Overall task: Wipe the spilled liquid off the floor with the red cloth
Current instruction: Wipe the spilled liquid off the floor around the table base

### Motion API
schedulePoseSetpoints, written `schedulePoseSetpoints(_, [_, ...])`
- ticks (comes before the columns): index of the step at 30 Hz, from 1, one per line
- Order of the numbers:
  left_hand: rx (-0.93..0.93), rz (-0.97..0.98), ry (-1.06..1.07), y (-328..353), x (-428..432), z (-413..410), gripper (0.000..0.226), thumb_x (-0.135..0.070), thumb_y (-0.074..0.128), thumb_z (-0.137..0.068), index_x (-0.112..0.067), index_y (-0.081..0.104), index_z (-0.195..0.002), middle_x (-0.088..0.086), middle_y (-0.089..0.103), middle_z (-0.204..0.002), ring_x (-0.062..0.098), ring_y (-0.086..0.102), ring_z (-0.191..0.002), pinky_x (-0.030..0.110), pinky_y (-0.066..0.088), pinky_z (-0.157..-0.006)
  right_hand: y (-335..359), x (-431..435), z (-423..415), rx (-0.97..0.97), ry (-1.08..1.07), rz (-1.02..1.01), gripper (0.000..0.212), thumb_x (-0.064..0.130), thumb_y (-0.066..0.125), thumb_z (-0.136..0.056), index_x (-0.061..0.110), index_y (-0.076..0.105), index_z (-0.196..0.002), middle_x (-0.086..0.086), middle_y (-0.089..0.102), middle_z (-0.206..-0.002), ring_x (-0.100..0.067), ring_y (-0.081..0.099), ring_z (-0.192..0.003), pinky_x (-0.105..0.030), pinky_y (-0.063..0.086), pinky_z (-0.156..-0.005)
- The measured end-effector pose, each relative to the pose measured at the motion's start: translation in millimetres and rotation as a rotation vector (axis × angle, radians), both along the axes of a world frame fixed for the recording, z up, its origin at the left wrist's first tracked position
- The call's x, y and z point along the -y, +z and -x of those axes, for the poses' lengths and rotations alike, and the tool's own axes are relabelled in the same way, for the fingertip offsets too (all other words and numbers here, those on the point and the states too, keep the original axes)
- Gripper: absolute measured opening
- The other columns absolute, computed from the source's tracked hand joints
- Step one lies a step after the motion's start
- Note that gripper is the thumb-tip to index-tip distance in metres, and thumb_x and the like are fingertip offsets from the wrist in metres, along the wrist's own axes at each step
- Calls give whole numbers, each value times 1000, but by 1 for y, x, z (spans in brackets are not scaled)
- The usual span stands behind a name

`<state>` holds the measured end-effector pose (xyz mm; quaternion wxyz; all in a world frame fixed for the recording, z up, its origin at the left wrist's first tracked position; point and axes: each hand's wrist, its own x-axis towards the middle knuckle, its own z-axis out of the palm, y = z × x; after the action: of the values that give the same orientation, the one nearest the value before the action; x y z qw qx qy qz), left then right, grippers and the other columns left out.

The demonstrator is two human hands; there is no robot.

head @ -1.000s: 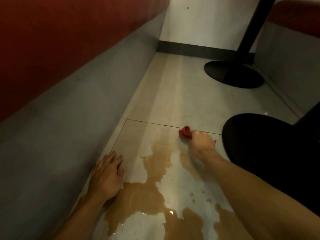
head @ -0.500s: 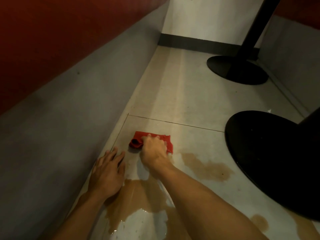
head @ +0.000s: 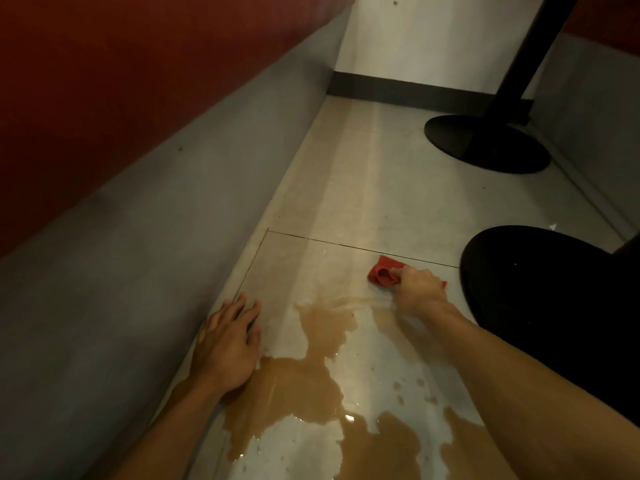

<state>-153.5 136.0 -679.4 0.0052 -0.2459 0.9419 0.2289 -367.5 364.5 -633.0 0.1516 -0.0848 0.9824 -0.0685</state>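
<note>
Lower left of frame: left hand (head: 227, 344) placed as half a second ago, palm down on the floor (head: 381, 188), fingers straight and spread, grasping nothing.

Centre: spilled liquid (head: 294, 386), brown, pooled in joined patches from beside that hand down to the bottom edge. Thin streak trailing right toward the cloth.

Right of centre: red cloth (head: 382, 274), bunched now rather than spread, shifted from just beside the left hand across to a spot near the black table base (head: 540, 289). Right hand (head: 419, 291) on top of it, fingers curled round the wad, pressing it to the tile. Judged a sideways sweep along the far edge of the spill. Bulk of the puddle not yet taken up; task at an early stage.

Surface: pale glossy tile, wet glare near the bottom edge, one thin joint (head: 363, 247) just beyond the cloth.

Room, from left: red seat pad (head: 104, 81) above a grey bench front (head: 138, 254). Dark skirting (head: 398, 91) under a white wall at top. Second black base with post (head: 485, 143) at upper right.
</note>
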Motion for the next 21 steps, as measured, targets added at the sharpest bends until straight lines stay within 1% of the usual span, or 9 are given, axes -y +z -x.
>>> schedulePoseSetpoints(4, [-10,10,5,-1,0,-1,49,-41,24,-102,-34,23,-150,-12,7,-160,12,2,-147,36,8,-119,-9,25,-4,-39,-50,28,47,9,46,-93,25,49,-138,-12,50,-139,-34,43,-130,-52,36,-109])
schedulePoseSetpoints(6, [-11,15,5,-2,-2,-2,49,-42,23,-102,-35,22,-150,-13,6,-160,11,1,-147,36,7,-119,-9,39,-5,-51,-29,40,48,12,43,-97,26,44,-142,-12,45,-144,-35,40,-134,-52,34,-111])
schedulePoseSetpoints(9, [-10,17,18,-5,-1,-1,49,-43,21,-101,-36,21,-150,-14,5,-160,10,0,-147,36,6,-118,-8,67,3,-41,41,57,52,14,43,-96,25,36,-147,-13,38,-150,-36,34,-138,-52,29,-113])
schedulePoseSetpoints(11, [-16,19,21,-7,0,-1,49,-44,21,-101,-37,21,-150,-16,5,-160,10,0,-147,36,6,-118,-10,89,5,-40,109,74,56,14,43,-95,26,32,-149,-11,30,-155,-36,27,-142,-54,23,-115])
schedulePoseSetpoints(14, [-21,23,25,-8,1,0,48,-43,23,-101,-39,24,-149,-17,7,-159,9,2,-147,36,7,-117,-18,119,-1,-56,250,106,60,13,45,-93,28,31,-149,-3,19,-161,-33,15,-147,-56,14,-118])
schedulePoseSetpoints(18, [-16,28,26,-8,4,0,48,-45,24,-100,-39,26,-148,-16,10,-159,10,6,-146,37,11,-116,-25,144,-21,-18,499,207,58,14,45,-94,31,34,-148,2,18,-161,-28,10,-149,-52,5,-120])
schedulePoseSetpoints(21, [-16,19,33,-8,4,-1,47,-45,26,-100,-39,29,-147,-17,11,-159,10,8,-146,38,13,-116,-28,137,-31,20,680,253,52,18,46,-97,33,38,-146,6,21,-160,-24,11,-149,-48,5,-120])
